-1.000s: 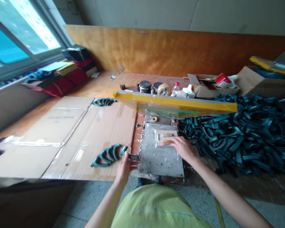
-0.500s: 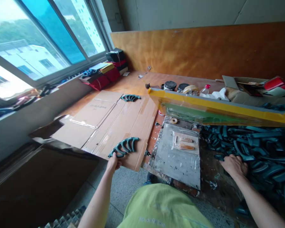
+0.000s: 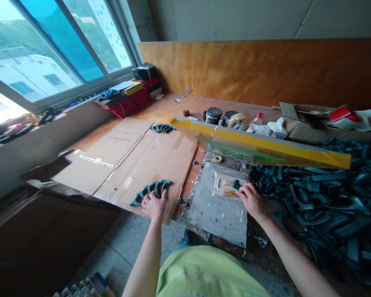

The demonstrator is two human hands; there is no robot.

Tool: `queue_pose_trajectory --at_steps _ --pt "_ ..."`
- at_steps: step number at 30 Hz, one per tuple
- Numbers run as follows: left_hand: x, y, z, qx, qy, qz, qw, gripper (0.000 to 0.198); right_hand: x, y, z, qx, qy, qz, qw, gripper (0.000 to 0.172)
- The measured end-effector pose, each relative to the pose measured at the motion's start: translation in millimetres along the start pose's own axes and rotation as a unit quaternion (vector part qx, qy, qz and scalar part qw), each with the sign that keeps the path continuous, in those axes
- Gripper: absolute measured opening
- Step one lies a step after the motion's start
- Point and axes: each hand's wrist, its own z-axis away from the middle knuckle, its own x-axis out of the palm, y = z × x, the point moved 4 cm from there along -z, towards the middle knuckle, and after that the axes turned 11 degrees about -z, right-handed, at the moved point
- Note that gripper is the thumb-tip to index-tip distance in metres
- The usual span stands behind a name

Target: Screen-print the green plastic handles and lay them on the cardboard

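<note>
A fanned row of curved, dark green handle-like pieces [image 3: 163,185] lies on the flattened cardboard [image 3: 117,152]. My left hand [image 3: 154,205] is on this row, thumb and fingers closed around the near ends of its pieces, which it partly hides. Over the grey plate [image 3: 216,218], my right hand [image 3: 252,200] pinches a small dark green piece [image 3: 236,184] by one end. Below that piece lies a clear-wrapped pad [image 3: 224,181] with orange-brown strips. Farther back on the cardboard sits a second fanned row [image 3: 163,128] of the same pieces.
A big heap of dark green pieces [image 3: 336,198] covers the right side. A yellow-taped barrier [image 3: 266,144] slants behind the plate. Beyond it stand dark-lidded tubs [image 3: 214,115], a red-capped bottle [image 3: 257,121] and an open carton [image 3: 321,130]. A tape roll [image 3: 217,159] lies behind the pad.
My right hand has moved left from the heap to above the pad, carrying a dark green piece. My left hand has shifted right and forward along the near row. The view has turned slightly right.
</note>
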Motion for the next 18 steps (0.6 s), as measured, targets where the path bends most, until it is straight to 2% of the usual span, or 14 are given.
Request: queue_pose_trajectory --at_steps 2,4,7,11,14,18 --pt "7.5 13 -4 -0.017 0.001 -0.011 1.0 0.075 19 -10 -10 -0.049 -0.058 0.004 0.997 0.018" --pt "11.2 18 -9 -0.029 0.004 -0.021 0.999 0.071 30 -13 -16 -0.077 -0.089 0.016 0.993 0.025" --pt "11.0 15 -13 -0.022 0.014 -0.032 0.999 0.062 38 -13 -21 -0.086 -0.088 0.03 0.992 0.03" --pt "7.4 11 -27 0.04 0.02 -0.036 0.998 0.053 42 -13 -22 -0.06 -0.067 0.031 0.995 0.031" --pt "3.0 27 -67 0.122 0.027 -0.039 0.991 0.054 44 -9 -18 -0.038 -0.051 0.026 0.998 0.032" --pt "-2.2 84 -161 0.212 0.021 -0.029 0.977 0.058 43 0 -11 -0.006 0.001 0.036 0.999 0.03"
